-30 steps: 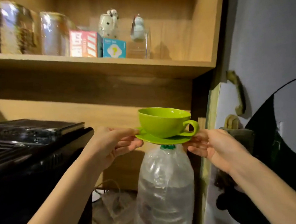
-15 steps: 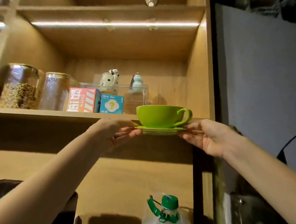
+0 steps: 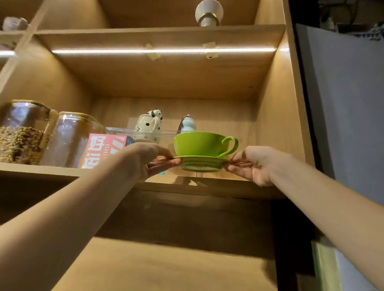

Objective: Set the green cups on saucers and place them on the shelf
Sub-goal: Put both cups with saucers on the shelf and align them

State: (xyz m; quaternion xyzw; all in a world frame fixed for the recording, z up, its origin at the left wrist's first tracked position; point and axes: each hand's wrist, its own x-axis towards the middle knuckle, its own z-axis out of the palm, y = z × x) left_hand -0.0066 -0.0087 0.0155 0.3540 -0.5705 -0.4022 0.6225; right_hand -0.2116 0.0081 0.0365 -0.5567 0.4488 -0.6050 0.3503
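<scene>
Right now the risk is the green cup [image 3: 203,143] sliding off its saucer [image 3: 201,162] if either side is tipping while clearing the shelf [image 3: 217,186] edge; the left hand [image 3: 148,158] and right hand [image 3: 252,163] are each pinching the saucer's rim, holding it just above the board

A glossy lime-green cup [image 3: 199,143] sits upright and centred on a matching green saucer [image 3: 200,162], its loop handle pointing right. The saucer is level, seen from below so its ringed foot shows. Cup and saucer are raised just above the wooden shelf [image 3: 217,186], over its right-hand part near the front edge.
</scene>
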